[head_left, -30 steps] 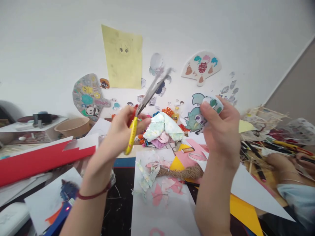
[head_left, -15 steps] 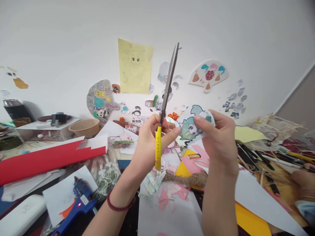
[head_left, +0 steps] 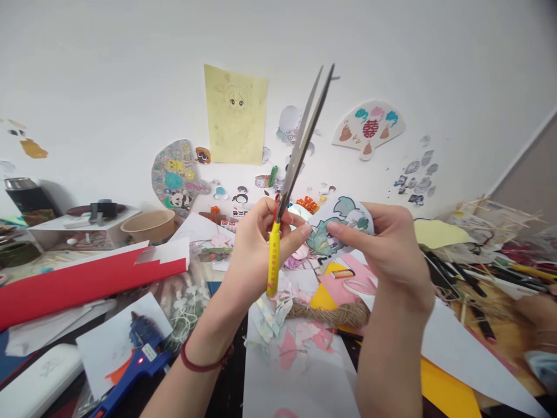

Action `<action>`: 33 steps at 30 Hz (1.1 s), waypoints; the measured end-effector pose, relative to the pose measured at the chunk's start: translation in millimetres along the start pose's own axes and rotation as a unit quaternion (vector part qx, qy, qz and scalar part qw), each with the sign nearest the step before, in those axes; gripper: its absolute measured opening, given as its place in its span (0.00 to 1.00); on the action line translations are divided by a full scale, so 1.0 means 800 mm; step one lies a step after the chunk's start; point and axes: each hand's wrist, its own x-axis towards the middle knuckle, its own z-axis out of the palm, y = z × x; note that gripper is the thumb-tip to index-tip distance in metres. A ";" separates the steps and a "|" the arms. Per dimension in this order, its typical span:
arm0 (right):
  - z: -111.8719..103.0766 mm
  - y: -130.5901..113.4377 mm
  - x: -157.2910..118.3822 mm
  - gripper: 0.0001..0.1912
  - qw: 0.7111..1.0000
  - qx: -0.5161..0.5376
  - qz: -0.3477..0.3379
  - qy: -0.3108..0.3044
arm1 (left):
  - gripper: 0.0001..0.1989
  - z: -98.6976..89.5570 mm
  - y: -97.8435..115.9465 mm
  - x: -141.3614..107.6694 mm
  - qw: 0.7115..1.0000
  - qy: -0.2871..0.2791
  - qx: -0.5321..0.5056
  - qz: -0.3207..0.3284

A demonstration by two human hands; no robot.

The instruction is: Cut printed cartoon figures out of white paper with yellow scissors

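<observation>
My left hand (head_left: 255, 249) is wrapped round a pair of scissors (head_left: 301, 154) with a yellow handle. Their long metal blades point upward, leaning right and slightly apart, and a thin sliver clings near the tip. In my right hand (head_left: 394, 247), between thumb and fingers, is a paper cutout (head_left: 322, 238) of a teal cartoon character with a pale border. The left thumb tip meets or nearly meets the cutout's left edge; I cannot tell which. Below both hands lie pastel paper scraps (head_left: 272, 319) on a white sheet (head_left: 300, 389).
A blue hot glue gun (head_left: 145, 351) with a lit red light lies at left, below a red paper strip (head_left: 82, 281). Behind it stands a tan bowl (head_left: 148, 224). A twine bundle (head_left: 333, 314) crosses the middle. Another person's hand (head_left: 539, 310) shows at the right edge.
The scissors have tilted further right and their blades have parted. My left hand has shifted slightly left. The cutout has turned and dropped a little in my right hand.
</observation>
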 end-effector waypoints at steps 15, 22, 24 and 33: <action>0.004 0.008 0.003 0.11 0.994 0.098 0.011 -0.035 | 0.17 -0.005 0.015 -0.008 0.998 -0.034 -0.049 -0.020; 0.001 0.010 0.004 0.12 0.989 0.124 0.041 -0.064 | 0.17 -0.005 0.019 -0.013 0.997 -0.054 -0.054 -0.017; 0.004 0.013 0.005 0.13 0.987 0.139 0.046 -0.073 | 0.16 -0.003 0.020 -0.015 0.998 -0.048 -0.046 -0.005; 0.010 0.003 0.000 0.10 0.996 0.087 0.017 -0.031 | 0.16 -0.008 0.020 -0.016 0.999 0.005 0.017 0.040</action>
